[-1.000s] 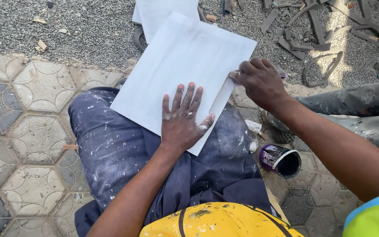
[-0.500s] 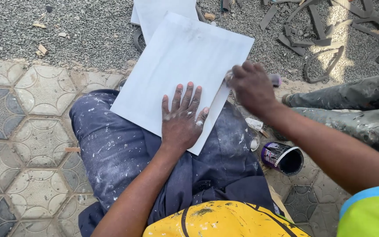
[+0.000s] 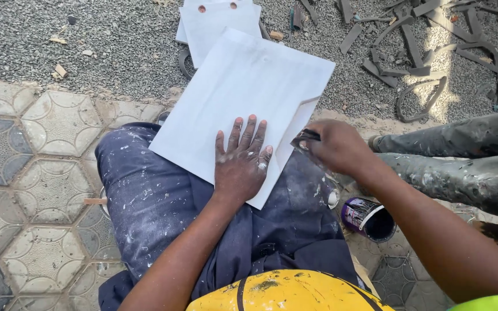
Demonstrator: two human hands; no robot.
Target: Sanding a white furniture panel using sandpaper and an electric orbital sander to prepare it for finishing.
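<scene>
Head view: white board held flat on a lap

Head view: the white board (image 3: 243, 98) lies across the paint-flecked trousers (image 3: 151, 196). On the board's near edge, the left hand (image 3: 240, 164) presses flat, fingers spread and released. At its right edge, the right hand (image 3: 338, 148) has fingers clenched on a small dark tool (image 3: 305, 137). A purple can (image 3: 367, 217) stands right of the board.

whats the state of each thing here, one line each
white sheet: lying on the lap, right edge lifted
left hand: flat on the sheet, fingers spread
right hand: closed on a small dark tool at the sheet's edge
small can: open, tipped on its side
</scene>
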